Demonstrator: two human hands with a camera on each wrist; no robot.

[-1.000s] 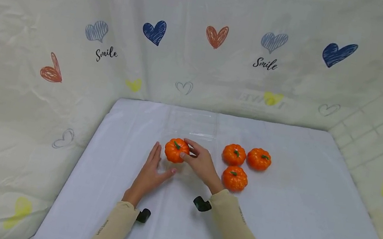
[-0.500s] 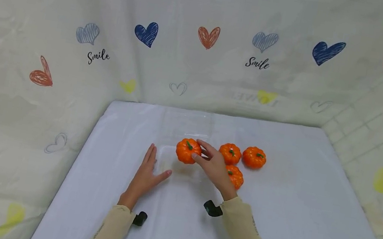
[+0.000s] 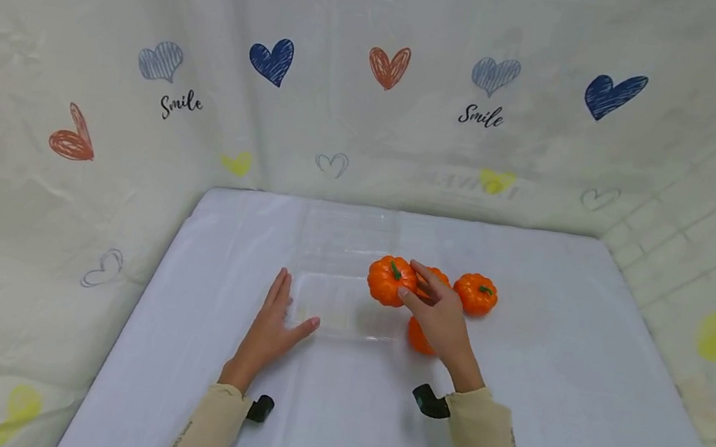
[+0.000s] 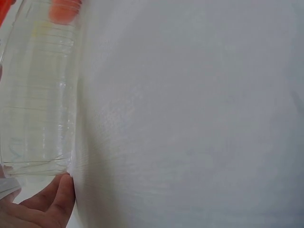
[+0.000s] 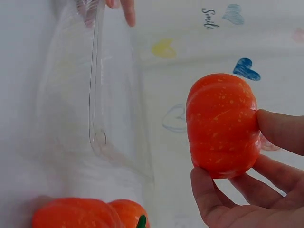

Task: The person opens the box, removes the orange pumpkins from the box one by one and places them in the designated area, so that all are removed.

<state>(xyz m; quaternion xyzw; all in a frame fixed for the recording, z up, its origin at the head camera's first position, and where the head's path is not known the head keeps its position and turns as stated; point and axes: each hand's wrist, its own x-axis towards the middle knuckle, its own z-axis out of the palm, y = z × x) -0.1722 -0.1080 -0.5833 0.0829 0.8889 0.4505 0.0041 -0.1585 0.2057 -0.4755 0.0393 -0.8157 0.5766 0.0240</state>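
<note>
Between the thumb and fingertips of my right hand (image 3: pixel 446 325) is a small orange pumpkin (image 3: pixel 388 281) with a green stem. It is held in the air over the right end of a clear plastic container (image 3: pixel 345 307), which stands with its lid (image 3: pixel 346 229) folded back. My left hand (image 3: pixel 269 331) lies at the container's left end, fingers straight and thumb spread. In the left wrist view its fingertips (image 4: pixel 64 190) touch the container's lower corner. The right wrist view shows the held pumpkin (image 5: pixel 223 126) pinched at its side and underneath.
Right of the container sit three more pumpkins: one at the far right (image 3: pixel 475 295), one partly behind my right hand (image 3: pixel 439 275), and one nearer (image 3: pixel 419 336), partly covered by that hand. A white cloth covers the table (image 3: pixel 560 365). A heart-printed curtain (image 3: pixel 428 133) hangs behind.
My right hand has carried the pumpkin rightward and slightly away, from over the container's left part to its right end. The left hand has stayed by the container. The head view has shifted slightly.
</note>
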